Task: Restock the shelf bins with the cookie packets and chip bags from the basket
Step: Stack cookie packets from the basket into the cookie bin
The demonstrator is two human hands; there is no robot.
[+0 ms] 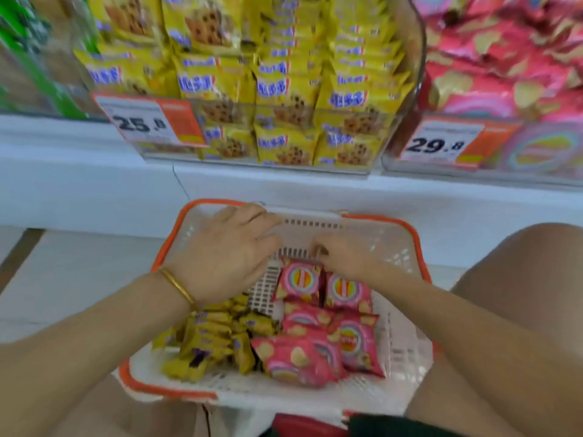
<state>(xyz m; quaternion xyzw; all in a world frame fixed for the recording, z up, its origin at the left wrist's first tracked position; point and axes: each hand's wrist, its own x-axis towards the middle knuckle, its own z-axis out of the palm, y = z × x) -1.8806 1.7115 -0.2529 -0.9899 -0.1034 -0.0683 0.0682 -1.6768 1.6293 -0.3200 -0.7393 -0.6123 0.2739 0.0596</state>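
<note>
A white basket with an orange rim (410,234) sits between my knees below the shelf. Several yellow cookie packets (208,342) are piled in its left half, and several pink chip bags (318,351) fill its right half. My left hand (227,250), with a gold bangle at the wrist, hovers palm down over the basket's far left, fingers spread and holding nothing. My right hand (344,255) reaches into the far end, its fingers pinched on the top edge of the farthest pink chip bag (299,280), which still lies in the basket.
On the white shelf above, a clear bin of yellow cookie packets (284,89) carries a 25 price tag (148,123). To its right is a bin of pink chip bags (504,74) tagged 29 (441,143). Green packs (31,58) stand far left. My right knee (520,294) flanks the basket.
</note>
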